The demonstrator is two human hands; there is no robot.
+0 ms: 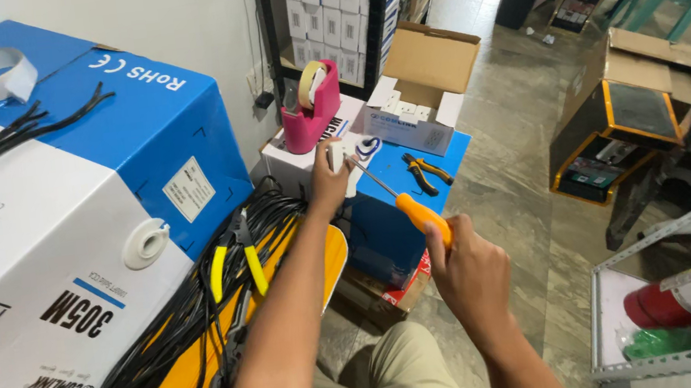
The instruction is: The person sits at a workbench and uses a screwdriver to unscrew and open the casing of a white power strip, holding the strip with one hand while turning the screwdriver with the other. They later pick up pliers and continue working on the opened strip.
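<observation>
Though slim-shafted, orange-handled screwdriver (413,210).

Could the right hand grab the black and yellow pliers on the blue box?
Probably not right now: the right hand is wrapped around the orange screwdriver. The pliers lie uncovered on the blue box, just beyond it.

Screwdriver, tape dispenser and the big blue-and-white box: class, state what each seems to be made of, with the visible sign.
Screwdriver: glossy orange handle, likely plastic; thin grey shaft with a metallic glint, probably steel.
Tape dispenser: smooth, shiny pink moulded body, apparently plastic.
Big box: printed cardboard, judging by folded edges and a matte to slightly sheened surface.
</observation>
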